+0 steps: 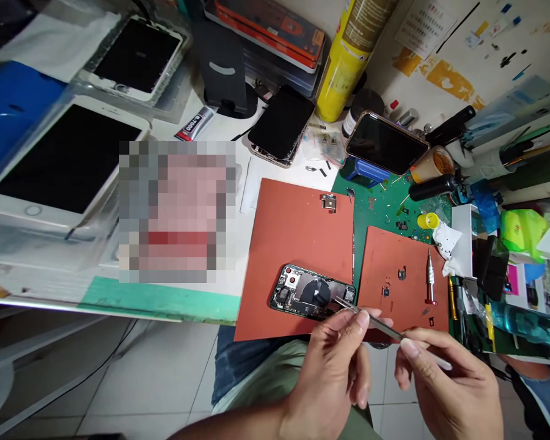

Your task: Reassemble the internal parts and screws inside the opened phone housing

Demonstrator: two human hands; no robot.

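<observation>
My left hand [337, 360] pinches a pair of metal tweezers [385, 330] toward its front half. The thumb and fingers of my right hand [456, 382] are closed on the rear half. The slim tips point left, over the lower right part of an opened phone housing [285, 297]; whether they touch it I cannot tell. A round black disc [318, 293] sits in the middle of that housing. It lies on a red-brown mat [297, 232], and a small metal part [329, 203] rests near the mat's top right corner.
A second red-brown mat [376, 263] bears small parts and a screwdriver [430, 275]. Behind stand a propped phone [387, 143], a dark phone [282, 125], a yellow can [343, 67] and a glue tube [195, 124]. A white tablet [68, 159] lies left, beside a blurred-out patch.
</observation>
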